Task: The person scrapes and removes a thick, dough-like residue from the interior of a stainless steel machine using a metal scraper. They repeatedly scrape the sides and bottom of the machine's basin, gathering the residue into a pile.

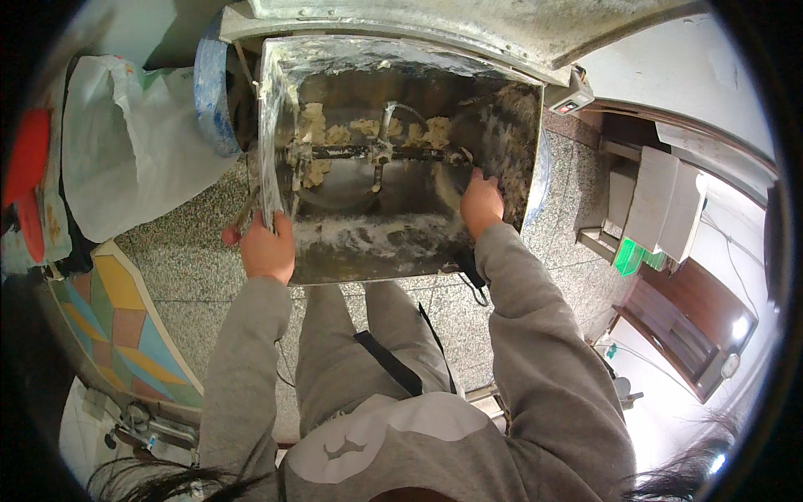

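In front of me is the metal tub (401,271) of a dough mixer, its inner walls smeared with flour and dough residue. A horizontal mixing shaft (342,152) with crossing arms runs through it. Crumbly pale dough (437,132) clings behind and around the shaft in several lumps. My left hand (268,248) grips the tub's left rim, the thumb on the inner side. Inside the tub, my right hand (484,202) reaches toward the shaft's right end; its fingertips are by a bit of dough there. Whether those fingers hold anything is hidden.
A red-knobbed lever (231,236) stands just left of my left hand. Beyond it are a white sack (163,157) and a blue wheel-like part (213,94). A switch box (572,100) sits at the back right. A green plastic basket (628,256) is farther right.
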Tool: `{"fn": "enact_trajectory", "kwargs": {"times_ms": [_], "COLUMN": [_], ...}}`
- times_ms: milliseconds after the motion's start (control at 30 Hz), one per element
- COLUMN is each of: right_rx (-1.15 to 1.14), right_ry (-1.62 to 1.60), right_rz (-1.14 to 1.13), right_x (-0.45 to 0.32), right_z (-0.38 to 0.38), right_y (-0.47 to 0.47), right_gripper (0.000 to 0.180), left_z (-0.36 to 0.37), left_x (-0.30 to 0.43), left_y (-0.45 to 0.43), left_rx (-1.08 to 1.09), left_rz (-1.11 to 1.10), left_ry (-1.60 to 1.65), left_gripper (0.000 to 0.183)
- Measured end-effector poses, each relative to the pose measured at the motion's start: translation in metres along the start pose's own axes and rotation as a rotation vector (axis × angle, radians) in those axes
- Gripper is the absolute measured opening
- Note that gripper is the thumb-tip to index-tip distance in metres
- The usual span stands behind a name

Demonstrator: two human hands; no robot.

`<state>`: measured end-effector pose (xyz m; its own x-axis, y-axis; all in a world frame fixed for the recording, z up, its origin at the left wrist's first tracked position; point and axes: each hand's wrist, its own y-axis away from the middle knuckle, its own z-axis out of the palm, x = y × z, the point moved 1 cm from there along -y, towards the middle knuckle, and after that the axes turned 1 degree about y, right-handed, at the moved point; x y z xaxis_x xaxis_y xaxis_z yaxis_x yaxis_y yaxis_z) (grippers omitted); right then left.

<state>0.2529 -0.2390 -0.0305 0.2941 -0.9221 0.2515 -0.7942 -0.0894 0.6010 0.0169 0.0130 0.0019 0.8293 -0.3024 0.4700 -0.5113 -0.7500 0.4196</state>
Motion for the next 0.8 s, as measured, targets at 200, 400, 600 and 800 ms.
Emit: {"fn": "enact_trajectory", "kwargs": {"times_ms": [200, 400, 600, 800], "right_rx": [0.195, 0.056, 0.027, -0.051], "right_ry": [-0.044, -0.162, -0.146, 0.082], "right_rz": [-0.096, -0.155, -0.199, -0.499], "right_x": [0.004, 0.019, 0.022, 0.031], "right_z": [-0.03, -0.034, -0.021, 0.006], "right_y": [-0.012, 0.001, -0.02, -0.08], "right_gripper": [0.06, 0.057, 0.052, 0.038], "left_z": [-0.001, 0.001, 0.002, 0.002], "left_x": [0.002, -0.001, -0.002, -0.001], "left_y": [0.002, 0.0, 0.0, 0.0], "left_rx": [0.018, 0.038, 0.005, 0.021], "left_rz": [-0.062, -0.028, -0.07, -0.079], "left_ry": [0.017, 0.048, 0.079, 0.047], "left_gripper": [0.037, 0.036, 0.033, 0.033]}}
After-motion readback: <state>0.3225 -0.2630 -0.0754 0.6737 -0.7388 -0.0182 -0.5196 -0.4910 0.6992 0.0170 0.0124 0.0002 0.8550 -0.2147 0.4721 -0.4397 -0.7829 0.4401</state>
